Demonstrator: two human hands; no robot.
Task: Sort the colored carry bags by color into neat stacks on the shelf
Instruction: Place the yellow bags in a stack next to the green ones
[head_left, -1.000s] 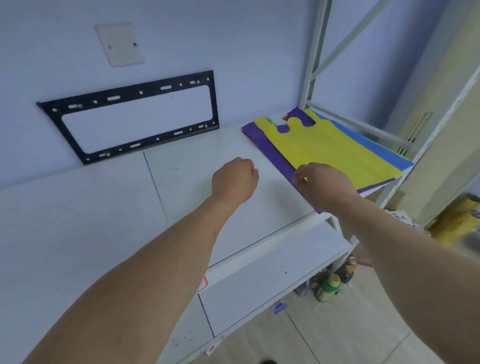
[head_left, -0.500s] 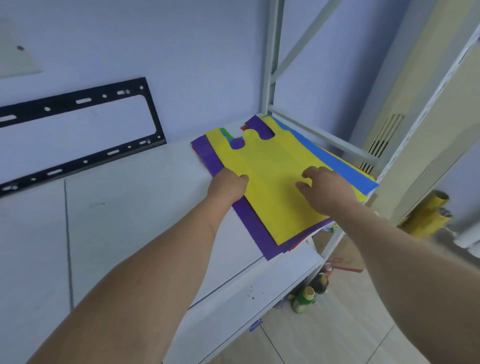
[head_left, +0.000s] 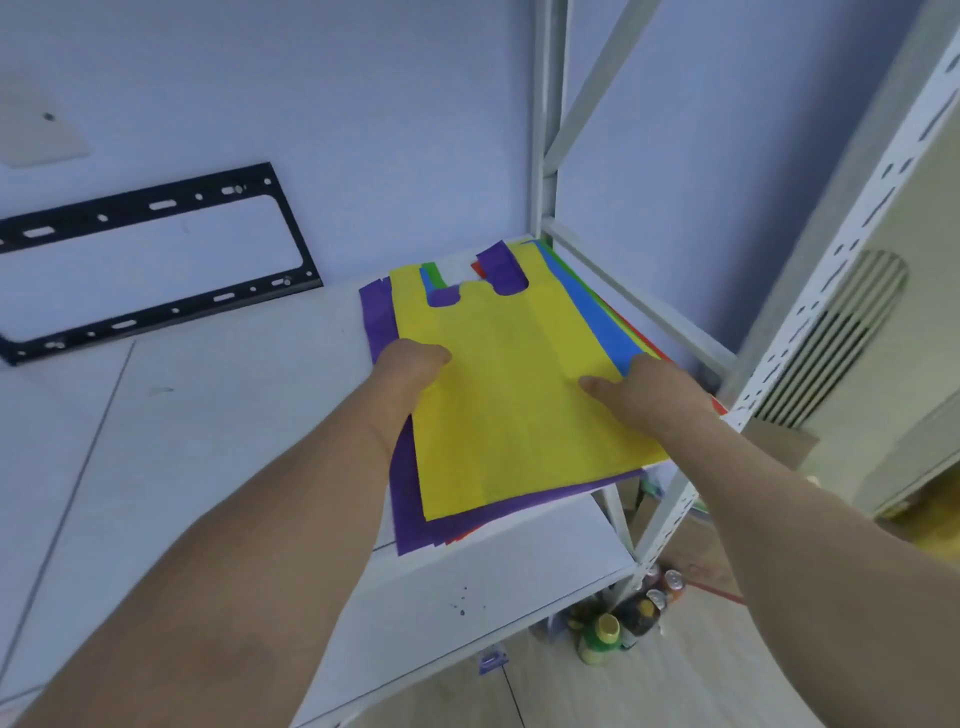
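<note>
Both hands on a mixed pile of bags at the shelf's right end.

Head view: the yellow bag (head_left: 519, 395) lies on top, over a purple bag (head_left: 410, 499), with blue (head_left: 597, 322), green and red edges showing beneath. The left hand (head_left: 410, 371) curls its fingers round the yellow bag's left edge; the right hand (head_left: 649, 395) rests on its right side, thumb flat, the other fingers hidden, so its grip is unclear. The white shelf (head_left: 234, 415) carries the pile.

a flat yellow carry bag with cut-out handles (head_left: 514, 395) tops a skewed pile on the white shelf board (head_left: 467, 587), over purple (head_left: 410, 499), blue (head_left: 597, 322), green and red bags' edges.
</note>
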